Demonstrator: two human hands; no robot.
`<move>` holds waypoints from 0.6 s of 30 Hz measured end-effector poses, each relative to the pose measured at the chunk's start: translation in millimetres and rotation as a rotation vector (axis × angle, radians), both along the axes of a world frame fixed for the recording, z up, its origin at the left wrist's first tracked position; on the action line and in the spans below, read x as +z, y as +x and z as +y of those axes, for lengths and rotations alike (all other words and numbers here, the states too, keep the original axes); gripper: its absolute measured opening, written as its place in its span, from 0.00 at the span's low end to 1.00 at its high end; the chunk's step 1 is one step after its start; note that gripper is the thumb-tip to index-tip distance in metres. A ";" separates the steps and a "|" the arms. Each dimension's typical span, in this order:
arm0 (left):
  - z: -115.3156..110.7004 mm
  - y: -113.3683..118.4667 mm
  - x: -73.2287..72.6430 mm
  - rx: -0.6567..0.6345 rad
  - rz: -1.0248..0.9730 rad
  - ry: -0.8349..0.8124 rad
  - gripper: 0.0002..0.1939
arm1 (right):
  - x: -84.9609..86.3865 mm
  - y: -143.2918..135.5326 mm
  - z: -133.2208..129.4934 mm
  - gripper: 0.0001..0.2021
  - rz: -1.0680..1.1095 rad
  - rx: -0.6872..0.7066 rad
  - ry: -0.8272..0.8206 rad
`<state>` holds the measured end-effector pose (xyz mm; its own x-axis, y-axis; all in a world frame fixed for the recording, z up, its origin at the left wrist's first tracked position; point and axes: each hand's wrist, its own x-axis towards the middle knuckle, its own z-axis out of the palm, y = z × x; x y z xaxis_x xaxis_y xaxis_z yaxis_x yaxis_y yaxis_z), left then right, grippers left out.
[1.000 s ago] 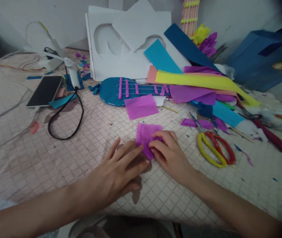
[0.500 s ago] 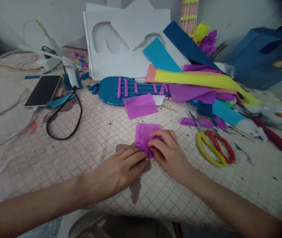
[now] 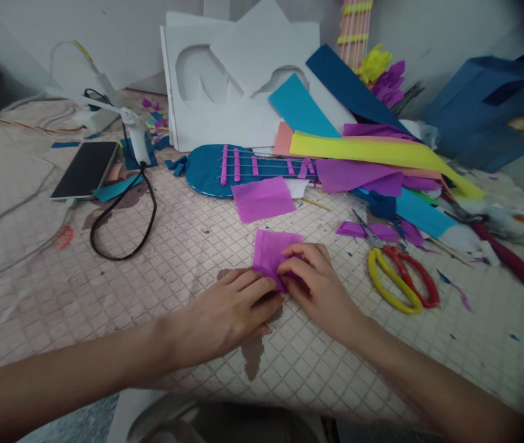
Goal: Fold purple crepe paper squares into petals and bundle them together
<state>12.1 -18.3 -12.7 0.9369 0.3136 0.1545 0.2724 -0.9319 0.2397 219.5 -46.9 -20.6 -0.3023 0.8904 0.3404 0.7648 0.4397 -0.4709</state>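
2 bare hands, the left (image 3: 229,314) and the right (image 3: 315,283), pinch the near end of a folded purple paper piece (image 3: 275,249) on a patterned worktop (image 3: 174,246), left of the scissors (image 3: 393,277); the left grip, partly hidden, appears closed.

Paper (image 3: 271,246) before guitar model (image 3: 207,172); phone (image 3: 85,170) left; scissors (image 3: 398,271) right

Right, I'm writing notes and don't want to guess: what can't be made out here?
All in the head view:
- Lower part of the purple sheet: hidden by the left hand and right hand.
- Right end of the blue guitar shape: under paper.
- Top of the peach neck: cut off by the top edge.
- Blue bag: cut off by the right edge.
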 end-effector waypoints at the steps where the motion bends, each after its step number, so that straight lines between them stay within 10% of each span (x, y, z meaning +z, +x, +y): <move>1: -0.2 -0.5 -0.1 0.000 0.006 -0.005 0.18 | 0.3 0.0 0.3 0.08 0.006 0.001 -0.002; 18: -1.3 -3.2 -1.3 -0.036 -0.011 0.097 0.17 | -0.8 11.9 5.4 0.12 0.020 -0.099 0.001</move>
